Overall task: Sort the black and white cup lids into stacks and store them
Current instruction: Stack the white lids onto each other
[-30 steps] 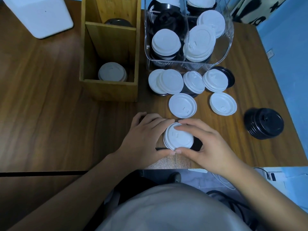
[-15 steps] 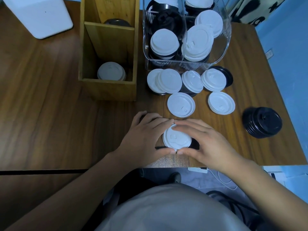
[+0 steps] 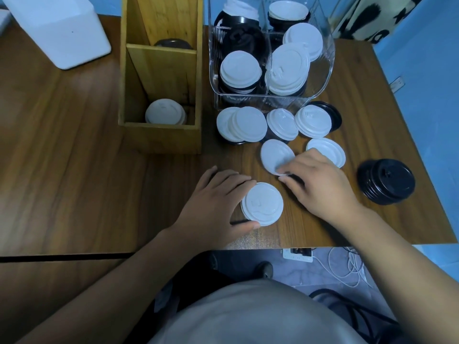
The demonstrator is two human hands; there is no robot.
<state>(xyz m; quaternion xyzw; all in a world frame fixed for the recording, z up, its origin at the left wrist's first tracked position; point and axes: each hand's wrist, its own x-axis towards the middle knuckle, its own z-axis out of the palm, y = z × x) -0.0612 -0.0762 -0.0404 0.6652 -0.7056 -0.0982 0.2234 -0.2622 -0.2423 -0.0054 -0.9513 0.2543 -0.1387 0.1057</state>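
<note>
Left hand (image 3: 215, 202): grip curled round a short white stack (image 3: 262, 203) near the front edge of the desk (image 3: 74, 170). Right hand (image 3: 323, 187): grip pinching the near rim of a loose white lid (image 3: 275, 155), which sits tilted. Likely faults: the shallow pinch drops the lid; the lid lands off-centre and fails to nest; a nudge sends the white stack over the edge.

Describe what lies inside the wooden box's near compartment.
A short stack of white lids sits on the floor of the wooden box. The front wall hides its lower edge, so the lids cannot be counted.
</note>
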